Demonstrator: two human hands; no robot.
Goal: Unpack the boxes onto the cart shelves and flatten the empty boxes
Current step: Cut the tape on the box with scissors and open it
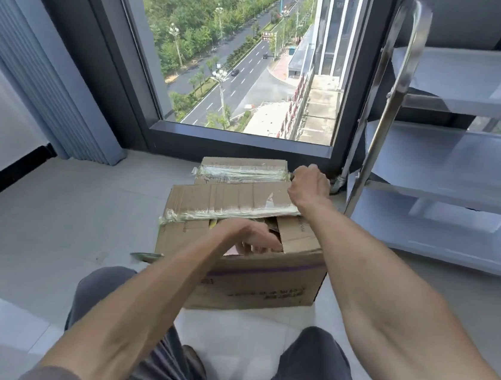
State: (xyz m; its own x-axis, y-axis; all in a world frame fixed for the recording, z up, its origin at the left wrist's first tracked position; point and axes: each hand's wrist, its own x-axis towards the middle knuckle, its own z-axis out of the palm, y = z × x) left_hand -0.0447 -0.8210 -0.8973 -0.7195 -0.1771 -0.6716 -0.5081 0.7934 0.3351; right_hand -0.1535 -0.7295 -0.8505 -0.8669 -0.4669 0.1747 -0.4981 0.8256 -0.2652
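Two hands (256, 237) (307, 185) work one cardboard box (249, 271).

This looks like a bare room high up in an office or commercial building. A tall dark-framed window (242, 54) in the upper middle of the frame looks far down on a road (240, 73) lined with trees. Pale floor tiles (64, 199) fill the lower left, a grey blind (38, 72) hangs at the left edge, and a steel shelf cart (451, 169) stands at right
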